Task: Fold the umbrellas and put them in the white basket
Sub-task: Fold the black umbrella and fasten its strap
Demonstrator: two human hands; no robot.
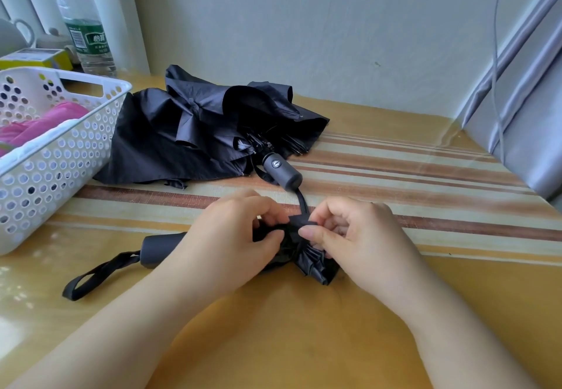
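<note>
A rolled black umbrella (313, 262) lies across the table in front of me, its grey handle (161, 248) and wrist loop pointing left. My left hand (234, 236) grips its rolled body. My right hand (349, 233) pinches the closing strap at the umbrella's middle. Behind them a second black umbrella (188, 133) lies collapsed but loose, fabric spread out, its grey handle (281, 171) pointing toward me. The white perforated basket (60, 157) stands at the left with a pink umbrella (39, 124) inside.
A clear water bottle (83, 23) and a yellow box (33, 58) stand behind the basket near the wall. The table carries a striped cloth under clear plastic. A grey panel (529, 133) leans at the right edge.
</note>
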